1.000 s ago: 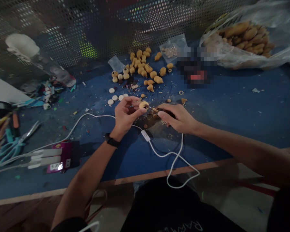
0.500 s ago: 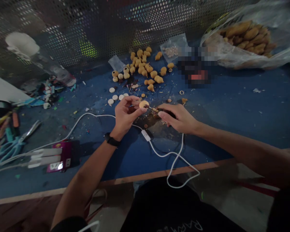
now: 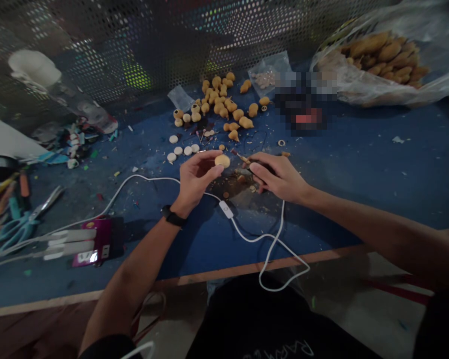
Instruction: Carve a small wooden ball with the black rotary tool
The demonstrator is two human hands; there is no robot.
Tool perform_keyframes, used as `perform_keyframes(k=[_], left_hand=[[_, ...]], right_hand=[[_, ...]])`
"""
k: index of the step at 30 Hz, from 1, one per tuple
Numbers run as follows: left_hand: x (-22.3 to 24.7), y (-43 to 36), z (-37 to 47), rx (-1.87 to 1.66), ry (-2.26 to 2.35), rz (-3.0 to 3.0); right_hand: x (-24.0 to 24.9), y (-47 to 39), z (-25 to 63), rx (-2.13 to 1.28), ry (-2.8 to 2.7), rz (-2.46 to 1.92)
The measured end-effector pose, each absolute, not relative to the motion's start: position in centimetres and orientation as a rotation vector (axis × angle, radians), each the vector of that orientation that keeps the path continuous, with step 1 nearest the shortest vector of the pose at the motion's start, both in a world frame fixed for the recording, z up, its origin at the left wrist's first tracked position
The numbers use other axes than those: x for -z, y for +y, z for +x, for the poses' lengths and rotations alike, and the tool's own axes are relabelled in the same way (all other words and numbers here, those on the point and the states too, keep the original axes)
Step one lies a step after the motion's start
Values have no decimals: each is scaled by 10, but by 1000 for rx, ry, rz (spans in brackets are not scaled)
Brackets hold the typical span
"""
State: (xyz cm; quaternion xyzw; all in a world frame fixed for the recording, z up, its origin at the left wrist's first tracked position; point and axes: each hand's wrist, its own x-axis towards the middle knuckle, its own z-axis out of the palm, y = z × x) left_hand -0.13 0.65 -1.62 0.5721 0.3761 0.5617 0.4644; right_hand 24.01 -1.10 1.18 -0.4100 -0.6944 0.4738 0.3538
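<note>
In the head view, the left hand, at the middle of the frame, has its grip nearly closed, a small pale round piece pinched between thumb and fingers. Just to its right, the right hand has its grip closed around a slim rotary tool, whose tip points up and left, apart from the piece. A white cord with an inline switch loops over the blue surface below the hands. Small tan gourds lie in a cluster at upper centre, with white discs beyond the left hand. A clear plastic bag of brown pods sits at upper right; blue-handled scissors lie at lower left.
</note>
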Motion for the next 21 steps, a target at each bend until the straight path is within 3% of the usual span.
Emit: perform_keyframes(k=[21], left_hand=[[16,6,-2,-1367,928,1447]], right_hand=[[-14,-11,240,-1026,-2025,-988]])
